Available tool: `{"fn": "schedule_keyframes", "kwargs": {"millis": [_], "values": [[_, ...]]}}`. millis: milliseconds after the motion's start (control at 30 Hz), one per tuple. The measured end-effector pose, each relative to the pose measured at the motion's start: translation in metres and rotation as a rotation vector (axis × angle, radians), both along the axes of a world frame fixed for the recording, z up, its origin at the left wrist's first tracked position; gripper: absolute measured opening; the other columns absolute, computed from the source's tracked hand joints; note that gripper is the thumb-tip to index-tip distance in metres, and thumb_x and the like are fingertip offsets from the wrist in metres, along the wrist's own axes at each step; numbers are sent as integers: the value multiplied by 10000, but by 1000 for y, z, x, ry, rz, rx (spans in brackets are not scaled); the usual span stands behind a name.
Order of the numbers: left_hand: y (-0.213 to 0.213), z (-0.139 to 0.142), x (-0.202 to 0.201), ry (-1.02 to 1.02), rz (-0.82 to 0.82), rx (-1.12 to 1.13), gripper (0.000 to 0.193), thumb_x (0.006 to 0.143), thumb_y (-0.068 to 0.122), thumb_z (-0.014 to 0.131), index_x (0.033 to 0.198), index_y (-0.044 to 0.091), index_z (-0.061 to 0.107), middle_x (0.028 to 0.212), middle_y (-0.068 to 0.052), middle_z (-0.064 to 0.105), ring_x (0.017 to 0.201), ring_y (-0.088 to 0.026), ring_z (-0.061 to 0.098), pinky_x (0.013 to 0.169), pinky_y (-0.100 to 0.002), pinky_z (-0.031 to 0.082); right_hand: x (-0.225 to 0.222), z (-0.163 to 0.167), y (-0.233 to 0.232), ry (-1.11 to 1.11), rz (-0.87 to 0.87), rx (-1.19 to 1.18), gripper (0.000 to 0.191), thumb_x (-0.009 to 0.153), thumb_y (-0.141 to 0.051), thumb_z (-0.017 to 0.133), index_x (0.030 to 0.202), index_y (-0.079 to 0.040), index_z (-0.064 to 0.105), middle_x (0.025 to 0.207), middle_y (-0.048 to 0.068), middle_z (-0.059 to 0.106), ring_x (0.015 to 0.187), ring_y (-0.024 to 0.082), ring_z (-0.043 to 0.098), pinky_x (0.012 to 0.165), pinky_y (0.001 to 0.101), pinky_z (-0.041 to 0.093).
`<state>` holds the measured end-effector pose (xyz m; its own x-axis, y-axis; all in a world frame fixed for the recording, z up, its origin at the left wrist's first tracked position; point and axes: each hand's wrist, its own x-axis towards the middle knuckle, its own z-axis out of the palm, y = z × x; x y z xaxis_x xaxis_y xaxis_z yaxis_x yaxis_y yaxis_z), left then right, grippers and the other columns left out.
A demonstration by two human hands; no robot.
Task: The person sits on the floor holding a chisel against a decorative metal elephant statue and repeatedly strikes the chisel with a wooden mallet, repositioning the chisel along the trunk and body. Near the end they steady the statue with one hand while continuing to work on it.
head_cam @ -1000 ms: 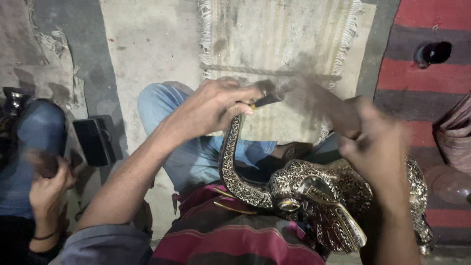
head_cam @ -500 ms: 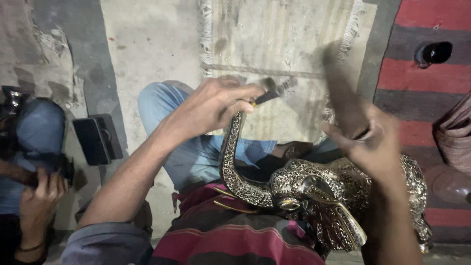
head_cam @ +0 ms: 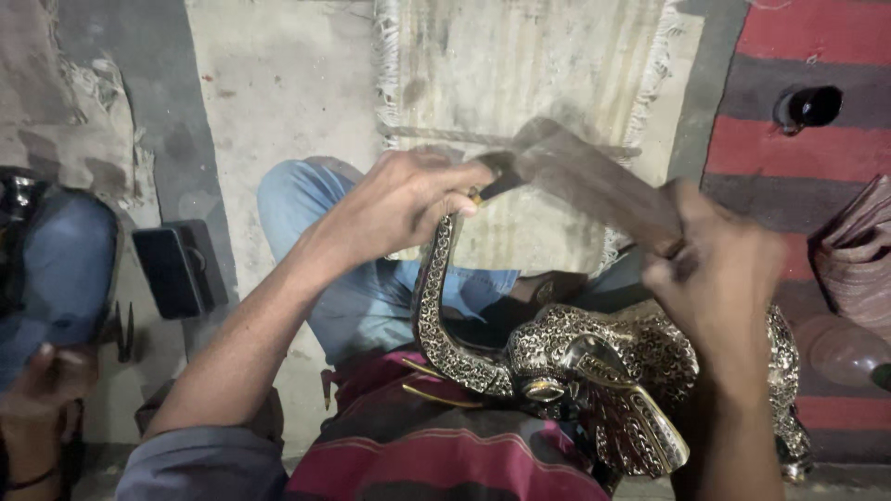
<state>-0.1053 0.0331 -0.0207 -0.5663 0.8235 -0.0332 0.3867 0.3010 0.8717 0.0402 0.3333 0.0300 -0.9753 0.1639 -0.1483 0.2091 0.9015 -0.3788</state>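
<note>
Two hands are working over an ornate metal elephant point(head_cam: 603, 371) that is lying across the person's lap, its curved trunk point(head_cam: 436, 306) rising toward the left hand. The left hand point(head_cam: 408, 199) is curling its grip tightly around the tip of the trunk together with a small dark tool point(head_cam: 501, 176) that is poking out past the thumb; the fingers are pressed together, pinching both. The right hand point(head_cam: 719, 274) is closing its grip on the handle of a flat wooden mallet point(head_cam: 594, 181), whose blurred head is sitting just beside the left grip, over the tool's end. I cannot tell whether the two are touching, because the mallet is smeared with motion.

To my eye, this is a striking step, and doing it well is probably a matter of keeping the left grip steady on the trunk so the tool does not skate across the patterned surface, and of landing the mallet squarely on the tool's end and not on the knuckles right next to it.

Below the left forearm, a dark phone point(head_cam: 172, 269) is lying on the concrete floor point(head_cam: 278, 83). Beyond both grips a pale fringed mat point(head_cam: 520, 65) is spreading out. At the far left, another person's hand point(head_cam: 42, 390) is showing.
</note>
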Motion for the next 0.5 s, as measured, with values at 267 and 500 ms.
{"fn": "schedule_keyframes", "kwargs": {"millis": [267, 500], "values": [[0, -6, 0, 51, 14, 104, 311, 1020, 264, 622, 1240, 63, 711, 733, -93, 668, 593, -192, 640, 582, -367, 512, 3, -1, -1, 79, -11, -5, 286, 839, -40, 823, 1095, -46, 697, 887, 97, 706, 797, 203, 662, 726, 344, 510], [0, -4, 0, 30, 13, 50, 295, 1013, 270, 643, 1212, 63, 712, 687, -122, 656, 612, -229, 654, 615, -399, 518, 6, 1, 9, 102, -76, -138, 238, 863, -103, 804, 1024, -14, 654, 842, 99, 686, 742, 172, 620, 716, 344, 504]]}}
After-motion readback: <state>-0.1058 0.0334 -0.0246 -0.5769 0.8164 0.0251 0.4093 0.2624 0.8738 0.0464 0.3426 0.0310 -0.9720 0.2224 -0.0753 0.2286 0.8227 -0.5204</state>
